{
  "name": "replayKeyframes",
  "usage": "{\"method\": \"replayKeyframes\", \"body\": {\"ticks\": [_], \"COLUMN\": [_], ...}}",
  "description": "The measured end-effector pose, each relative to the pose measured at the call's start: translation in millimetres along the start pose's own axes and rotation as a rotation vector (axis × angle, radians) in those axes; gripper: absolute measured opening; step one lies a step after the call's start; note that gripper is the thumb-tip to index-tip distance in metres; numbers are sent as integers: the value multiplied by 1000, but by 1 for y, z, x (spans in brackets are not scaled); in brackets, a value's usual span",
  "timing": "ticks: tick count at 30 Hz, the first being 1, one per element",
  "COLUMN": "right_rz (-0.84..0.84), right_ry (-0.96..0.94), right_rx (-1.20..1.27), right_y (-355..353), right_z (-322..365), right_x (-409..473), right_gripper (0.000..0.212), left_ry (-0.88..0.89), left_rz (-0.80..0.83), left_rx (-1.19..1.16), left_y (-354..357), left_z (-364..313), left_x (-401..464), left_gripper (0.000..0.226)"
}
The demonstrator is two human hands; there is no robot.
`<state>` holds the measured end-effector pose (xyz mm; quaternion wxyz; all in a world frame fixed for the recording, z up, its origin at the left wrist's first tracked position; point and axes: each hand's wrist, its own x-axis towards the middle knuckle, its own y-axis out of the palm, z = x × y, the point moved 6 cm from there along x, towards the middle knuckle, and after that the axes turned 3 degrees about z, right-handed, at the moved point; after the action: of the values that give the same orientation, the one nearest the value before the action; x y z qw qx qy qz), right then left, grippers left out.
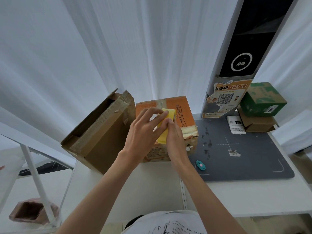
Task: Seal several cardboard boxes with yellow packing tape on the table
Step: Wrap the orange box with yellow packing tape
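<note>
I see both hands over the orange box (184, 115), which stands in the middle of the white table (253, 196). The left hand (143, 132) holds the roll of yellow tape (166, 127) from the left side: its fingers lie over the top of the roll and the fingertips reach the far edge. The right hand (173, 134) grips the roll from the right side, fingers curled against it near the core. So both hands are closed on the tape, no wide opening on either. The roll is above the top of the orange box, approx. at its middle; I cannot tell if it touches the cardboard. The orange box has an old strip of clear tape across its far top edge and its right near corner is worn.

Just beside it, on the left, is a bigger brown box (101, 132) w/ its top flaps open and standing up. It touches, or almost touches, the orange box.

On the right lies a dark grey mat (244, 157) w/ white marks and some paper bits stuck on it. A small teal cutter (200, 165) lies at the mat's near left edge, well apart from the hands. At the far right corner a green box (261, 98) sits on top of a flat brown box (256, 123), and a white label (235, 124) lies next to them. A grey post w/ a black screen (241, 48) and an orange notice (226, 98) stands behind the mat. White curtains (84, 48) hang behind.
</note>
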<state>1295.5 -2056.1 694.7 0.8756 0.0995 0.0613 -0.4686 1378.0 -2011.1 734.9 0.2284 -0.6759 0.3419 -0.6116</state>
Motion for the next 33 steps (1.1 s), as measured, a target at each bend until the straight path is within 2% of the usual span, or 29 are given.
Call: {"method": "replayKeyframes", "body": {"ticks": [4, 8, 12, 18, 19, 21, 23, 25, 28, 33], "right_rz": [10, 24, 32, 34, 20, -5, 2, 14, -7, -35], "right_ry": [18, -5, 4, 22, 11, -36, -81, -112, -146, -154], "right_rx": [-10, -11, 0, -7, -22, -69, -115, -134, -147, -120], "right_y": [1, 1, 1, -3, -2, 0, 4, 6, 4, 3], "right_z": [-3, -3, -7, -4, -4, -5, -3, 0, 4, 6], "right_x": [-1, -2, 0, -2, -2, -2, -6, -8, -9, -10], "right_gripper": [12, 24, 13, 20, 20, 18, 22, 18, 22, 32], "left_ry": [-37, -54, 1, -18, -93, -450, -884, -1118, -1207, -1252], "left_rz": [-43, -50, -74, -132, -141, -122, 89, 312, 349, 219], "left_rx": [-13, -5, 37, -39, -134, -386, -629, -819, -953, -1235], "left_y": [-4, -4, -4, -4, -5, -7, 8, 26, 33, 32], "left_z": [0, -2, -7, -8, -6, 7, 23, 30, 32, 23], "left_x": [-7, -13, -20, -27, -24, -9, 3, 5, 4, 1], "left_gripper": [21, 24, 24, 18, 15, 13, 26, 41, 38, 29]}}
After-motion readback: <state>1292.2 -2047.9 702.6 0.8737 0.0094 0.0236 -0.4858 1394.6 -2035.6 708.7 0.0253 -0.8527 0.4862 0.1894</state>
